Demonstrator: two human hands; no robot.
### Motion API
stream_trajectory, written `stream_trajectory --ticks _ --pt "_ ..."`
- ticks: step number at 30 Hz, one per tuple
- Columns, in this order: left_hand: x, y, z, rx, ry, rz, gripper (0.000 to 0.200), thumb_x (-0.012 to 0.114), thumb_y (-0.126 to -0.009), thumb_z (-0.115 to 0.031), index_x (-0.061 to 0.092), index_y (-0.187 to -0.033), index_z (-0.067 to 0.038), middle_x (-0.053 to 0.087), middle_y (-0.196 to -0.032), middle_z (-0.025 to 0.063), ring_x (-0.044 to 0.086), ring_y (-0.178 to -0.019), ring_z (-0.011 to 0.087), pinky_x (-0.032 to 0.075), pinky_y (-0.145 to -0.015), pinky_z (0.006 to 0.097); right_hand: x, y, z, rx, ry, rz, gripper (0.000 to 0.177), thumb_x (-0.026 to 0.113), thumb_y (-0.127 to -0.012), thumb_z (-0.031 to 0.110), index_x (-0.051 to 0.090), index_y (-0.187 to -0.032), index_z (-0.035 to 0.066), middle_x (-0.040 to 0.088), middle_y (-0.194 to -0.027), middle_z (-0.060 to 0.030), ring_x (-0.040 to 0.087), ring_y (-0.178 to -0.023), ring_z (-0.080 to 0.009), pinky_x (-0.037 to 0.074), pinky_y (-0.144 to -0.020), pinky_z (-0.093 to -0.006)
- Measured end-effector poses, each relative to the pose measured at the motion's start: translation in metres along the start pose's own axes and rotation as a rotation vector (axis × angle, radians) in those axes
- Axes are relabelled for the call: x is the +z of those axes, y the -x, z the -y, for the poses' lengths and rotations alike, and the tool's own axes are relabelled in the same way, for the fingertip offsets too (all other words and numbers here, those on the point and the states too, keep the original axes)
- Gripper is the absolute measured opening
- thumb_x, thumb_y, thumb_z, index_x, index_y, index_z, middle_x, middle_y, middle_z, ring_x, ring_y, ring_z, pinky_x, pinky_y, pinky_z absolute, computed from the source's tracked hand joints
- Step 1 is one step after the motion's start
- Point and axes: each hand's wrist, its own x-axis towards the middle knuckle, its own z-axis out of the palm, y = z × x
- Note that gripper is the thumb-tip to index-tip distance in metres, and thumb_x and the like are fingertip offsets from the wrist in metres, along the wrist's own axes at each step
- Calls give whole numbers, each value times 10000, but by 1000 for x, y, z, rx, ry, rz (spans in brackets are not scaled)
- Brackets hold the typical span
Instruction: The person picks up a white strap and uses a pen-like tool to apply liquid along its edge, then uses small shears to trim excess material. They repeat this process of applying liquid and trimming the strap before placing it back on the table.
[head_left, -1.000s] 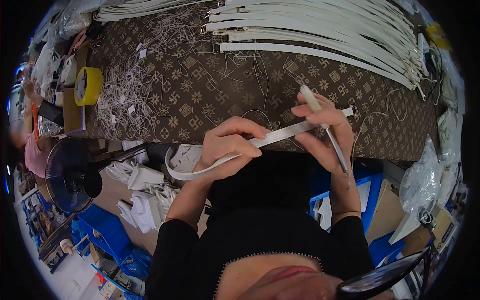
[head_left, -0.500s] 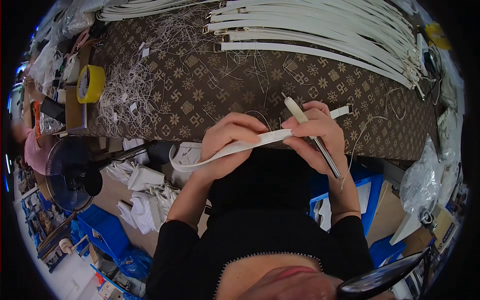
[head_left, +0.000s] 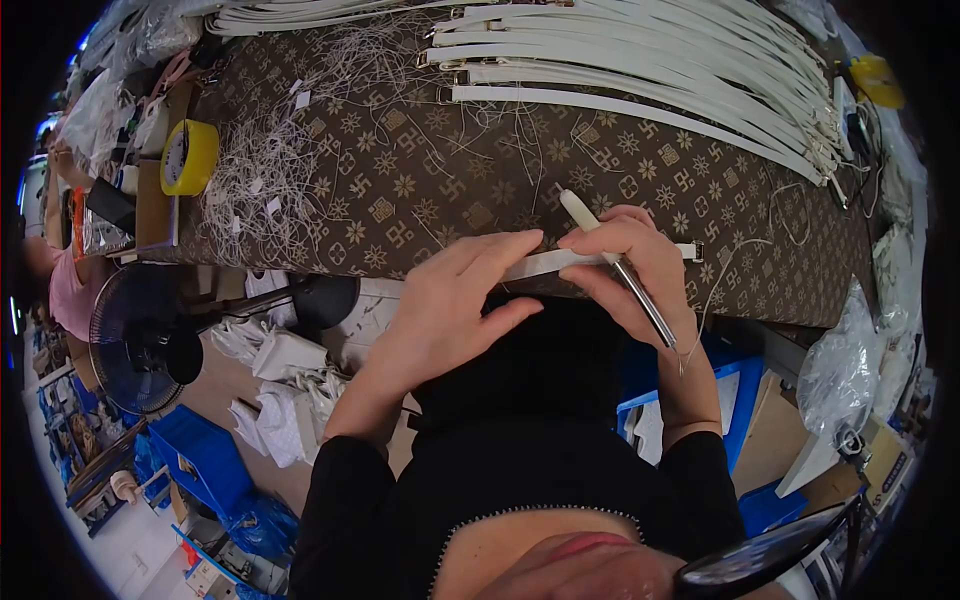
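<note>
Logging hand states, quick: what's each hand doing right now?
Left hand: open, by the white strap; contact can't be told.
Right hand: closed, holding the pen-like tool; whether it also grips the strap can't be told.

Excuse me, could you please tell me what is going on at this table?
A person is handling a white strap over a patterned brown cloth. The right hand holds a pen-like tool, and a buckle shows on the strap beyond that hand. The left hand is beside the strap, thumb spread from its fingers; whether it touches the strap is hard to tell. More white straps lie bunched behind, with tangled threads to the left.
</note>
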Motion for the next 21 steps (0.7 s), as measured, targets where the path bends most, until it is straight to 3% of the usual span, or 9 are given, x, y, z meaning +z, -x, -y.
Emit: stream_trajectory --ticks 2,5,7,8,10,13,17,21 --pt "12 2 12 -18 35 -6 410 695 -762 -116 580 -1155 -84 646 -984 120 629 -863 289 510 -729 341 -4 -2 1 -2 9 -14 292 761 -678 65 622 -930 108 649 -798 -20 606 -684 -204 450 -762 -332" --pt "14 3 14 -73 137 -12 314 623 -835 -100 584 -1145 -78 656 -882 105 649 -764 249 516 -678 311 -11 -9 1 -34 129 -10 275 766 -672 74 625 -905 109 643 -755 -16 606 -659 -201 451 -714 -314" --pt "9 0 5 -285 562 179 241 542 -897 -101 589 -1128 -51 637 -752 55 599 -601 142 475 -563 239 -14 -14 2 -59 225 12 249 764 -671 81 624 -875 113 635 -722 -5 605 -642 -193 449 -688 -303" --pt "8 1 8 -285 561 175 241 542 -897 -101 589 -1128 -51 637 -752 55 599 -601 142 475 -563 239 -15 -15 2 -62 225 14 249 764 -671 81 624 -875 113 635 -722 -5 605 -642 -193 449 -688 -303" --pt "1 3 18 -401 871 313 246 487 -932 -126 592 -1122 -13 584 -674 5 479 -533 40 371 -487 174 -18 -15 3 65 181 77 218 773 -662 77 644 -833 116 645 -720 -12 587 -648 -175 442 -766 -315" --pt "-3 3 23 -501 1049 355 268 480 -931 -134 589 -1125 16 542 -643 -18 397 -510 16 284 -457 163 -19 -14 2 69 175 104 215 767 -669 77 640 -838 115 627 -686 3 589 -639 -166 444 -756 -313" --pt "2 4 30 -498 1113 348 282 470 -930 -134 583 -1133 25 515 -622 -19 393 -509 15 272 -453 168 -17 -14 2 88 135 103 206 767 -666 72 637 -822 109 628 -691 -4 592 -658 -186 447 -755 -317" --pt "5 6 33 -490 1162 342 283 467 -926 -125 579 -1139 24 503 -616 -21 394 -511 17 275 -454 170 -17 -14 -2 -21 121 70 195 758 -669 58 631 -811 101 635 -715 -22 605 -662 -210 469 -750 -329"
